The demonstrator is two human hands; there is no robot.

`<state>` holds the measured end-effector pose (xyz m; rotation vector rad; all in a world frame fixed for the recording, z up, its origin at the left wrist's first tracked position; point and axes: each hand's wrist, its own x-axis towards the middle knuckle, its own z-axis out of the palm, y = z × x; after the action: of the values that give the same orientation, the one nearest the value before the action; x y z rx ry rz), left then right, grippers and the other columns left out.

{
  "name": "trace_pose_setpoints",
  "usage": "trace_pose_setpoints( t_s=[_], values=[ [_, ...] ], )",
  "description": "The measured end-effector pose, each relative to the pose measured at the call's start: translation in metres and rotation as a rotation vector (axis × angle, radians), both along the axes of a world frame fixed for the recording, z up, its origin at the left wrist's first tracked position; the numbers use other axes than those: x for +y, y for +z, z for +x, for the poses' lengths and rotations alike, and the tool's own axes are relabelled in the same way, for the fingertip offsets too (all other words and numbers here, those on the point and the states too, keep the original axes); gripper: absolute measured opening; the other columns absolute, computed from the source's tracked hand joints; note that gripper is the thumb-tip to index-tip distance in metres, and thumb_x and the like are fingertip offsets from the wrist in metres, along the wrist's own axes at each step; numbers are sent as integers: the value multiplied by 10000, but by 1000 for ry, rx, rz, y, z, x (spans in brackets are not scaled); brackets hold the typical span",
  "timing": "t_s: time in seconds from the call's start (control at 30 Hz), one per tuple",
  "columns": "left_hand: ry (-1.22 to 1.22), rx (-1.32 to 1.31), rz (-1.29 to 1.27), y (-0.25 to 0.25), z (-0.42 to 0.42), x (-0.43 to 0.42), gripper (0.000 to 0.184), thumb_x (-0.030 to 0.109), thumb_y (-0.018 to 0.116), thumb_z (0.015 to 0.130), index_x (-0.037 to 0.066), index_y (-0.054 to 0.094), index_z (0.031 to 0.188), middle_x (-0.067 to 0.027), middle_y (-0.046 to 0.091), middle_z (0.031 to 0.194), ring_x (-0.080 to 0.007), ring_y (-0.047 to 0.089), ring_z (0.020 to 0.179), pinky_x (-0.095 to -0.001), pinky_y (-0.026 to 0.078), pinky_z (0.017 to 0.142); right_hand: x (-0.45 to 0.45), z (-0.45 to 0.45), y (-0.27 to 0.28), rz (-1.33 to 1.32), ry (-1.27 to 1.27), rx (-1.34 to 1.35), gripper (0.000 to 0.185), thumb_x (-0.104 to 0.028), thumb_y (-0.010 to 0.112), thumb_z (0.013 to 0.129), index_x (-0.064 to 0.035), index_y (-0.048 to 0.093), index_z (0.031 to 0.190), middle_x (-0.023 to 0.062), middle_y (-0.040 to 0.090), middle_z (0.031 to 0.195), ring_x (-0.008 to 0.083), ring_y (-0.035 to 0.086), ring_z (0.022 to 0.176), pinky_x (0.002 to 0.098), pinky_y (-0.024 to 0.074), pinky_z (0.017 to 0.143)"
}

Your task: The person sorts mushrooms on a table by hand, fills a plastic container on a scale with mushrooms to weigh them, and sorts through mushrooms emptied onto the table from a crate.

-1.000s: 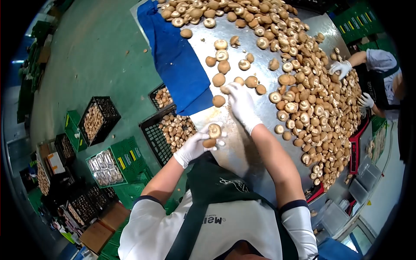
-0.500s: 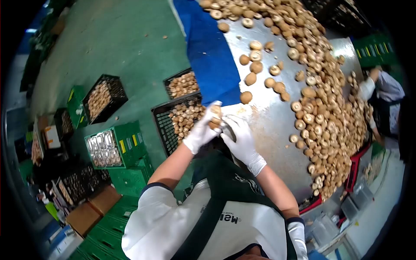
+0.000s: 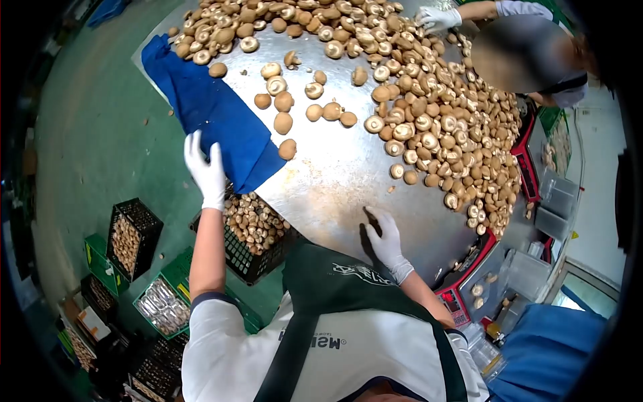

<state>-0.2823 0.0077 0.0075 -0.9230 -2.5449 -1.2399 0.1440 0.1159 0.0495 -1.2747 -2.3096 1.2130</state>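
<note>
My left hand (image 3: 205, 173), in a white glove, is held out beside the left edge of the blue cloth (image 3: 224, 127). Its fingers are spread, with nothing in them. Over the near part of the metal table (image 3: 315, 208), my gloved right hand (image 3: 386, 242) hangs with thumb and fingers apart, also holding nothing. A few loose brown mushrooms (image 3: 282, 122) lie between the cloth and a large heap of mushrooms (image 3: 435, 127). Below the table edge, under my left forearm's side, stands a black crate (image 3: 258, 268) partly filled with mushrooms.
Across the heap a co-worker's gloved hand (image 3: 439, 19) touches mushrooms. Red scales (image 3: 455, 305) and clear plastic trays (image 3: 526, 275) line the right side. On the green floor (image 3: 100, 147) stand another black crate (image 3: 137, 234) and a green crate with wrapped packs (image 3: 163, 307).
My hands have parted; the mushrooms between them are gone from them. My left hand has moved out to the cloth, my right over the table. The view has turned, showing more of the co-worker.
</note>
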Motion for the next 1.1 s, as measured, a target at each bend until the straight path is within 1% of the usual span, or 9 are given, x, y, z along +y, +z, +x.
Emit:
trace_pose_setpoints(
  t_s=[0.13,0.3,0.5,0.57,0.67,0.73,0.87,0.93,1.1],
  values=[
    [-273,43,-130,27,42,77,519,184,703,841,43,557,1319,-210,488,1391,-379,465,1287,-446,368,1084,17,12,-20,31,-124,65,368,-71,641,869,-33,613,1234,183,605,1202,345,560,1152,397,439,1009],
    [-154,133,-192,-7,92,152,638,260,724,838,41,485,1388,-218,493,1374,-432,380,1332,-466,323,1114,84,-5,-20,176,-226,77,428,-28,632,857,-28,580,1282,171,585,1185,323,561,1128,376,441,997],
    [-105,-116,-21,-8,155,186,647,144,696,822,53,459,1418,-242,459,1386,-400,460,1245,-470,357,1073,151,-10,-36,245,-409,109,425,-88,607,883,-43,579,1305,192,579,1202,331,562,1117,394,444,1002],
    [-217,-565,402,-9,181,207,628,43,661,827,45,452,1419,-227,486,1363,-357,517,1201,-449,413,1035,169,-7,-28,70,-412,85,396,-57,607,893,-58,606,1289,143,612,1163,265,576,1092,356,451,992],
    [-376,-422,-39,12,205,218,570,102,673,815,16,501,1352,-206,582,1217,-365,564,1108,-450,452,980,200,3,-18,329,-338,191,362,-73,616,909,-60,621,1271,104,634,1131,221,605,1016,332,483,929],
    [-369,-219,-45,0,216,227,591,171,696,813,22,503,1351,-203,566,1267,-378,526,1152,-463,410,1026,229,-5,1,234,-430,239,306,-93,595,940,-64,635,1243,93,644,1149,211,607,1063,313,474,929],
    [-414,-228,-82,12,221,244,692,292,716,819,40,466,1413,-206,533,1329,-389,509,1176,-458,399,1040,315,-29,26,558,-386,262,310,-59,596,903,-16,622,1209,154,629,1180,300,577,1130,395,450,980],
    [-418,-254,-108,12,221,251,757,372,732,801,45,457,1425,-214,544,1318,-390,525,1159,-454,419,1020,354,-45,18,537,-324,179,421,-198,641,891,-81,601,1294,171,611,1243,358,519,1200,443,407,1031],
    [-567,-303,-248,28,234,264,878,384,768,783,97,359,1505,-186,598,1204,-345,582,1086,-407,495,919,323,-76,-6,590,-210,-240,500,-454,647,856,-206,624,1289,71,639,1197,314,509,1176,487,251,1134]
  ],
)
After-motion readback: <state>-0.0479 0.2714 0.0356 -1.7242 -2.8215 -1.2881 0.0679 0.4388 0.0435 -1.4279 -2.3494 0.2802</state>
